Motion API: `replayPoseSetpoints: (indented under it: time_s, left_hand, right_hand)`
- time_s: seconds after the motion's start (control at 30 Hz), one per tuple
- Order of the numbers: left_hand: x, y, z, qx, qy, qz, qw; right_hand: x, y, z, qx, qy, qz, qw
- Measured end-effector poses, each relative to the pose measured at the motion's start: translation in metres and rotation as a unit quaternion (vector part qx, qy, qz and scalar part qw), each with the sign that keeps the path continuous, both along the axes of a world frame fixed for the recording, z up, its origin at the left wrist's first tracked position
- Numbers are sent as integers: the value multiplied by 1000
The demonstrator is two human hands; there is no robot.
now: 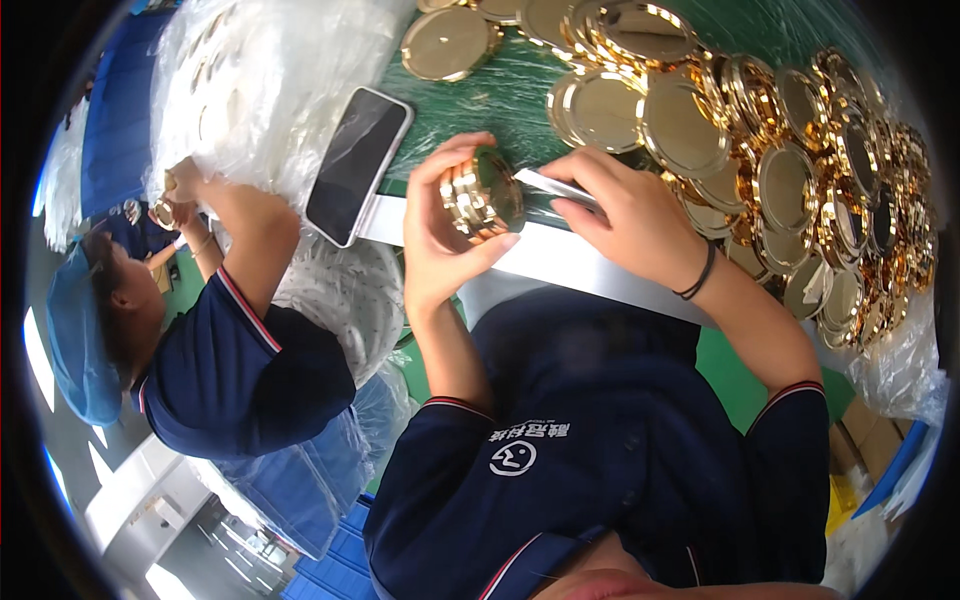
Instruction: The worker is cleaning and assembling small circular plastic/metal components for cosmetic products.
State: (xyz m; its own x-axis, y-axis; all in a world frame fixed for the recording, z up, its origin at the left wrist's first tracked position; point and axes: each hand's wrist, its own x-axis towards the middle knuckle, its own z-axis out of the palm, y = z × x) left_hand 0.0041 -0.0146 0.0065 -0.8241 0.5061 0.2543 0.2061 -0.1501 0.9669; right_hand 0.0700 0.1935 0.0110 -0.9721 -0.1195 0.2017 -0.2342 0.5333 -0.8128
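Note:
My left hand (428, 235) is wrapped round a short stack of shiny gold round lids (484, 196), held on edge above the near edge of the table. My right hand (632, 212) pinches a thin white flat strip (556, 186), whose exact kind I cannot make out. The tip of the strip is close to the right side of the stack; whether they touch I cannot tell. A large heap of similar gold lids (690, 125) lies just beyond and to the right of my right hand.
A dark-screened phone (358, 165) in a pale case lies left of my left hand. Clear plastic film (260, 90) spreads at the far left. A co-worker in a blue cap (85, 340) sits to my left, holding a small gold piece. The green tabletop (440, 105) has a white front edge.

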Motion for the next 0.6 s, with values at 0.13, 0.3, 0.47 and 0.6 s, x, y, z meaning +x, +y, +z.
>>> replayPoseSetpoints:
  time_s: [0.13, 0.3, 0.47, 0.6]
  left_hand:
    - [2, -5, 1, 9, -23, -9, 1000]
    - [3, -1, -7, -11, 23, -13, 1000]
    - [11, -5, -3, -18, -11, 4, 1000]
    - [8, -6, 4, -33, -8, 7, 999]
  right_hand:
    - [1, -4, 13, -61, -33, 0, 998]
    - [12, 1, 13, -55, -72, 8, 996]
    - [13, -3, 16, -26, -78, 23, 996]
    - [10, -3, 16, -24, -82, 20, 996]
